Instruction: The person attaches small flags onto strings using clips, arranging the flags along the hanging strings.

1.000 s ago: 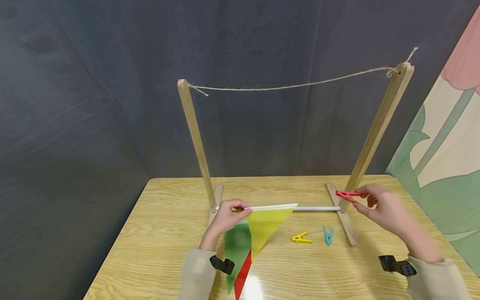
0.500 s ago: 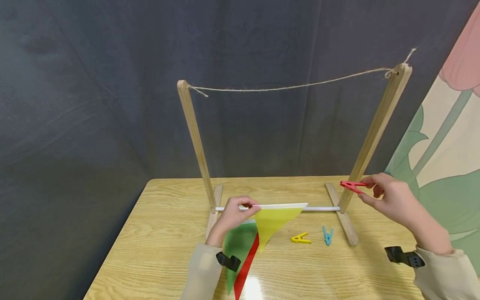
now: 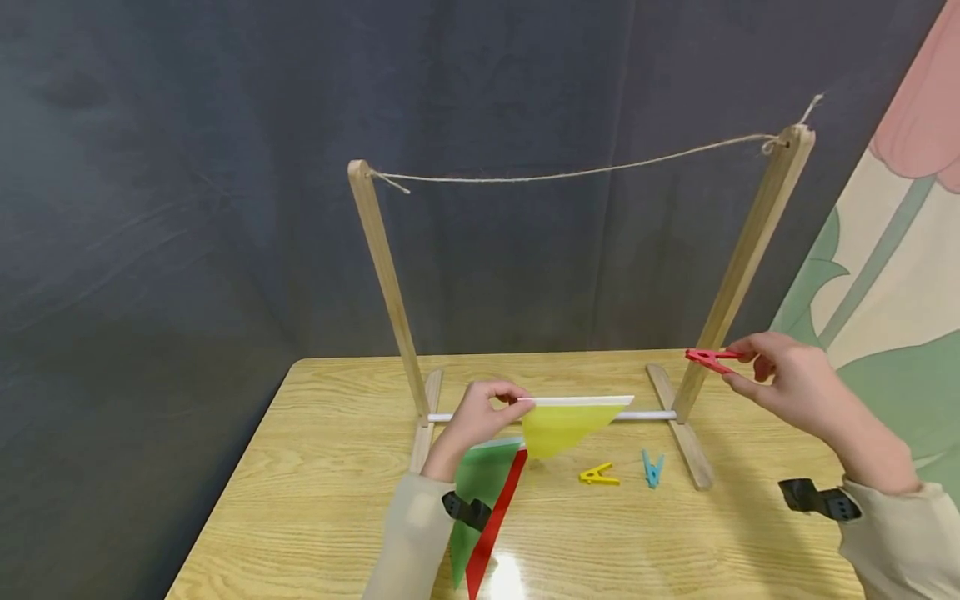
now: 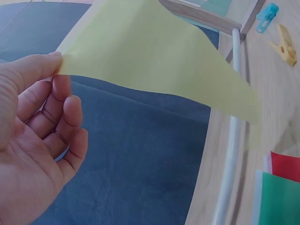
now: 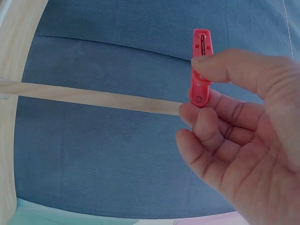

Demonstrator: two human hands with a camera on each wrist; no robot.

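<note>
My left hand [image 3: 483,415] pinches a yellow triangular pennant [image 3: 566,427] by the left end of its white top edge. The pennant hangs above the table, its lower part bent in the left wrist view. Between thumb and fingers, my right hand [image 3: 795,383] grips a red clothespin [image 3: 708,359] in front of the right post. A green pennant [image 3: 480,483] and a red pennant [image 3: 495,525] lie on the table, partly hidden by my left forearm. On the tabletop to the right are a yellow clothespin [image 3: 598,475] and a blue clothespin [image 3: 652,469].
A twine line [image 3: 562,177] sags between a left wooden post [image 3: 386,283] and a right wooden post [image 3: 750,258]. A white rod [image 3: 645,415] joins the posts low down. The wooden table [image 3: 337,467] backs onto a dark curtain [image 3: 487,267].
My left hand has moved right and slightly up with the yellow pennant. My right hand has risen a little with the red clothespin. The head view has shifted slightly.
</note>
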